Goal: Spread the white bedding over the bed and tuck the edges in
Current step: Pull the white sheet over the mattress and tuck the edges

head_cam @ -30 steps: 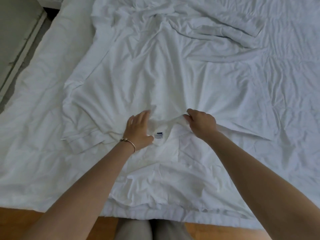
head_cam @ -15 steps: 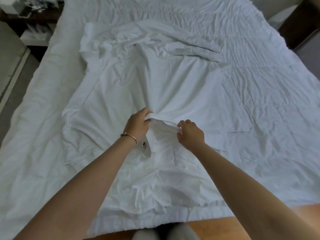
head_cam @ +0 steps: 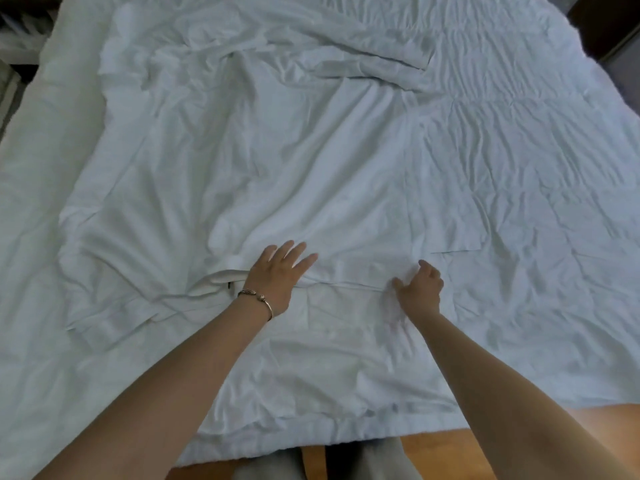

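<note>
A wrinkled white sheet (head_cam: pixel 294 161) lies partly spread over the white bed (head_cam: pixel 540 174), bunched and folded near the far end. Its near hem runs across the middle in front of me. My left hand (head_cam: pixel 277 275), with a bracelet on the wrist, presses flat on the sheet's hem with fingers straight. My right hand (head_cam: pixel 420 289) rests on the same hem to the right, fingers loosely bent and holding nothing. A folded corner of the sheet (head_cam: pixel 221 277) sticks up just left of my left wrist.
The bed's near edge (head_cam: pixel 277 445) hangs over a wooden floor (head_cam: pixel 429 452). My legs stand against the foot of the bed. A dark piece of furniture (head_cam: pixel 609 22) stands at the far right, and a shelf with clutter at the far left (head_cam: pixel 17 43).
Both hands let go of the sheet fold they were pinching. The fold now lies flat, and the hands have spread apart and rest on the fabric.
</note>
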`<state>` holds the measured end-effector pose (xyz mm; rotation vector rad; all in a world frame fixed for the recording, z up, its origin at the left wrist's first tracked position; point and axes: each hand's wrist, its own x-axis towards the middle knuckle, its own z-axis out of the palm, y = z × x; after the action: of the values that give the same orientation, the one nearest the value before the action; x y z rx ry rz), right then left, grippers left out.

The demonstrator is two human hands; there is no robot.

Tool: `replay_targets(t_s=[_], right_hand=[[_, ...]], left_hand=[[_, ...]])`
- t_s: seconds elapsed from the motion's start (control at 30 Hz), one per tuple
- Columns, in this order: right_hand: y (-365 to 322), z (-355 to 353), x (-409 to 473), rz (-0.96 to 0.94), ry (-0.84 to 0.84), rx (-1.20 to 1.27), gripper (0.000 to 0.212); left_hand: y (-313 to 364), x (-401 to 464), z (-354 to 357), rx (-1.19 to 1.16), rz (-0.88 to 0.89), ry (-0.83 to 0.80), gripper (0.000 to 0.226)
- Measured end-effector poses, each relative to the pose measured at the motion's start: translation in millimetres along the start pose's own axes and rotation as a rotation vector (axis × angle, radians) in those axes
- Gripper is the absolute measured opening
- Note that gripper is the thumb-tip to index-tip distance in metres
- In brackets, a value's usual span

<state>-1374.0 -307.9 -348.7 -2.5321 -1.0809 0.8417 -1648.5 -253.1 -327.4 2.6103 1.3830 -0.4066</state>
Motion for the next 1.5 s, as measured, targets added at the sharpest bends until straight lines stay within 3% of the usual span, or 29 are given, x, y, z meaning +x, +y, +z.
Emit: replay_targets(t_s=[0.13,0.17,0.23,0.33,0.4,0.5,0.6,0.7,0.77,0.87,0.93,1.03,1.17,1.3,1.5], right_hand=[[16,-22,50,0.125,-0.1,0.337,0.08],[18,-27,58,0.167,-0.131,0.391,0.069],[26,-35,74,0.21,-0.198,0.439,0.022],[36,-49,88,0.162,-0.278,0.52,0.032],[39,-61,90,0.139,-0.315,0.596,0.027],[42,-77,92,0.064,-0.263,0.444,0.025],[43,-93,93,0.057,-0.126,0.51,0.019],[43,-114,94,0.055,-0.044,0.646,0.013],[49,-128,93,0.025,-0.061,0.612,0.011],[67,-151,91,0.016,-0.131,0.576,0.024],[94,-167,94,0.006,-0.129,0.498,0.036],[140,-194,102,-0.025,-0.116,0.303,0.034],[201,-225,118,0.001,-0.049,0.362,0.043],[279,-259,146,0.04,-0.023,0.418,0.024],[427,-338,192,0.097,0.005,0.311,0.026]], left_hand=[[49,34,8,-0.038,0.005,-0.208,0.083],[60,40,11,-0.071,-0.015,-0.21,0.083],[79,52,15,-0.142,-0.075,-0.19,0.083],[105,70,10,-0.204,-0.117,-0.138,0.091],[124,81,2,-0.206,-0.093,-0.115,0.1],[154,92,-12,-0.14,-0.086,-0.063,0.11],[176,98,-20,-0.07,-0.094,-0.032,0.112],[192,99,-21,-0.018,-0.039,-0.03,0.102],[200,100,-22,-0.024,0.029,-0.021,0.085],[218,108,-32,-0.16,0.048,0.012,0.069],[239,113,-40,-0.245,0.11,-0.039,0.068],[283,121,-44,-0.224,0.207,-0.087,0.069],[348,143,-48,-0.223,0.237,-0.121,0.071],[429,171,-45,-0.202,0.314,-0.211,0.073],[598,209,-36,-0.285,0.375,-0.291,0.072]])
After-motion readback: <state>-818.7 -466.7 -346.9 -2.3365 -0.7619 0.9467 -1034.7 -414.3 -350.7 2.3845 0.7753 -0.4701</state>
